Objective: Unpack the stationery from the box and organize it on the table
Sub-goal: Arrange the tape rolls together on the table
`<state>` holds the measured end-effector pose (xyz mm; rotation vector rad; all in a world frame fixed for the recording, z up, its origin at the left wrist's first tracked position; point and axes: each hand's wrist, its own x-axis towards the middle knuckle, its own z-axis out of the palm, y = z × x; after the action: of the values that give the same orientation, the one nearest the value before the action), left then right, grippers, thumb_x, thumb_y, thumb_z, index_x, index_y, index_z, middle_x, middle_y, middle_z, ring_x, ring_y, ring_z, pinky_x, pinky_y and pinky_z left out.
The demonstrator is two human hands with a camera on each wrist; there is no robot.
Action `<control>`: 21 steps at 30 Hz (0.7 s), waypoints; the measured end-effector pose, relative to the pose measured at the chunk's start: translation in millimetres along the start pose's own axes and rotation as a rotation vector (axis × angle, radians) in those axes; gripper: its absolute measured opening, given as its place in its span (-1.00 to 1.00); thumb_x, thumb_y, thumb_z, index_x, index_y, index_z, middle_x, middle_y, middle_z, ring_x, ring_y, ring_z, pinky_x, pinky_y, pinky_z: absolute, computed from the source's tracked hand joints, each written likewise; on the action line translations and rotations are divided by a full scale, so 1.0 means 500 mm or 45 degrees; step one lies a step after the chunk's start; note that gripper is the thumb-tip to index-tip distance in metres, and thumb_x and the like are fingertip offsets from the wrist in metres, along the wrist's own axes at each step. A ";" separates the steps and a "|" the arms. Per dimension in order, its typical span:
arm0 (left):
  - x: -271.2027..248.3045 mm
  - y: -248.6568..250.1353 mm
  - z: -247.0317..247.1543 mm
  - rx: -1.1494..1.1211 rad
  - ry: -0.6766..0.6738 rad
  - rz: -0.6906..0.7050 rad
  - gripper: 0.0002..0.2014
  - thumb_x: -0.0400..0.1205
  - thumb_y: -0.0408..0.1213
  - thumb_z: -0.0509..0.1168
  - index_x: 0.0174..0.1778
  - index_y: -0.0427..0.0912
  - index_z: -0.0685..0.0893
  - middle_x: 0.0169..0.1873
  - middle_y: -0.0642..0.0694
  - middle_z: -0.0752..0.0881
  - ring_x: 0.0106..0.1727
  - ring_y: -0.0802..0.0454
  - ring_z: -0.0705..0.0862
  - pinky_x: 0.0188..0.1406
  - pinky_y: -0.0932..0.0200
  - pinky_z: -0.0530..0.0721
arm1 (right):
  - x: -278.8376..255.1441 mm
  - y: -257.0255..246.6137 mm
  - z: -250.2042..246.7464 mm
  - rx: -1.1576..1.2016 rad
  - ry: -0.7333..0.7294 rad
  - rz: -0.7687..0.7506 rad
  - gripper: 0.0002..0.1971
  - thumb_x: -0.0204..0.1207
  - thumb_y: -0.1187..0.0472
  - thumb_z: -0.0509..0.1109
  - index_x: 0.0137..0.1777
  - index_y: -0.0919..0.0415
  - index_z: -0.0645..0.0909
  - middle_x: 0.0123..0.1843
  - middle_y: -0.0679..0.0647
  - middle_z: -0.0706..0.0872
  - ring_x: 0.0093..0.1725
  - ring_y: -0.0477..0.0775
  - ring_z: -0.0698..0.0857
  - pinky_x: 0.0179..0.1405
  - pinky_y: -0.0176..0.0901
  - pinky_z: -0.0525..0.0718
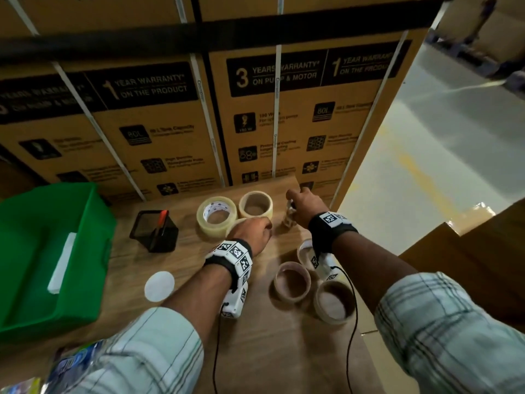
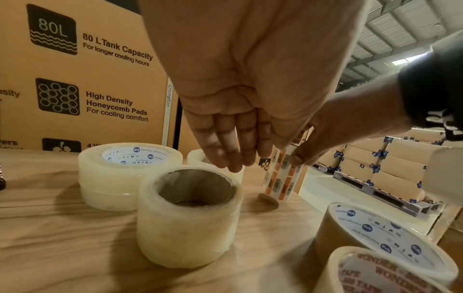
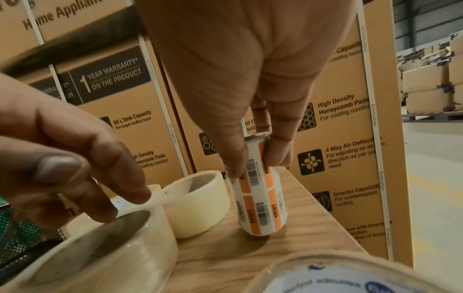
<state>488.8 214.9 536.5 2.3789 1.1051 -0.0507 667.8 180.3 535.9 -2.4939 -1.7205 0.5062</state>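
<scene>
My right hand pinches a roll of orange-and-white barcode labels near its top and holds it upright on the wooden table, close to the far right corner. My left hand hovers with straight fingers over a clear tape roll; its fingertips are at the rim. Two more clear tape rolls lie just behind. The green box stands at the left with a white flat item inside.
A black mesh pen holder with a red-tipped item stands left of the tapes. Three brownish tape rolls sit under my right forearm. A white disc lies nearer me. Stacked cartons wall off the back; the table's edge runs close on the right.
</scene>
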 end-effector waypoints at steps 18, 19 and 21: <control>-0.051 -0.048 -0.050 -0.104 0.079 -0.039 -0.81 0.66 -0.26 0.21 0.12 -0.11 0.67 0.06 -0.11 0.75 0.08 -0.09 0.70 0.11 -0.05 0.68 | -0.057 -0.047 -0.005 -0.101 0.327 -0.315 -0.63 0.52 0.04 0.38 0.30 0.10 0.52 0.14 0.18 0.59 0.01 0.23 0.63 -0.13 0.10 0.70; -0.068 -0.059 -0.062 -0.126 0.102 -0.053 -0.80 0.66 -0.26 0.21 0.14 -0.11 0.67 0.08 -0.10 0.75 0.08 -0.08 0.70 0.11 -0.06 0.69 | -0.067 -0.067 -0.004 -0.080 0.360 -0.367 -0.67 0.52 0.07 0.36 0.26 0.11 0.55 0.10 0.17 0.61 -0.03 0.23 0.65 -0.16 0.09 0.69; -0.106 -0.086 -0.080 -0.161 0.149 -0.092 -0.78 0.66 -0.27 0.21 0.19 -0.07 0.66 0.11 -0.08 0.75 0.10 -0.04 0.71 0.13 -0.05 0.70 | -0.090 -0.114 0.004 -0.029 0.393 -0.474 -0.71 0.50 0.11 0.37 0.19 0.15 0.61 0.07 0.17 0.66 -0.08 0.24 0.68 -0.20 0.05 0.68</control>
<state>415.3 219.4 565.1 2.2537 1.2112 0.1316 601.8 159.6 558.0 -2.0508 -1.9917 0.0672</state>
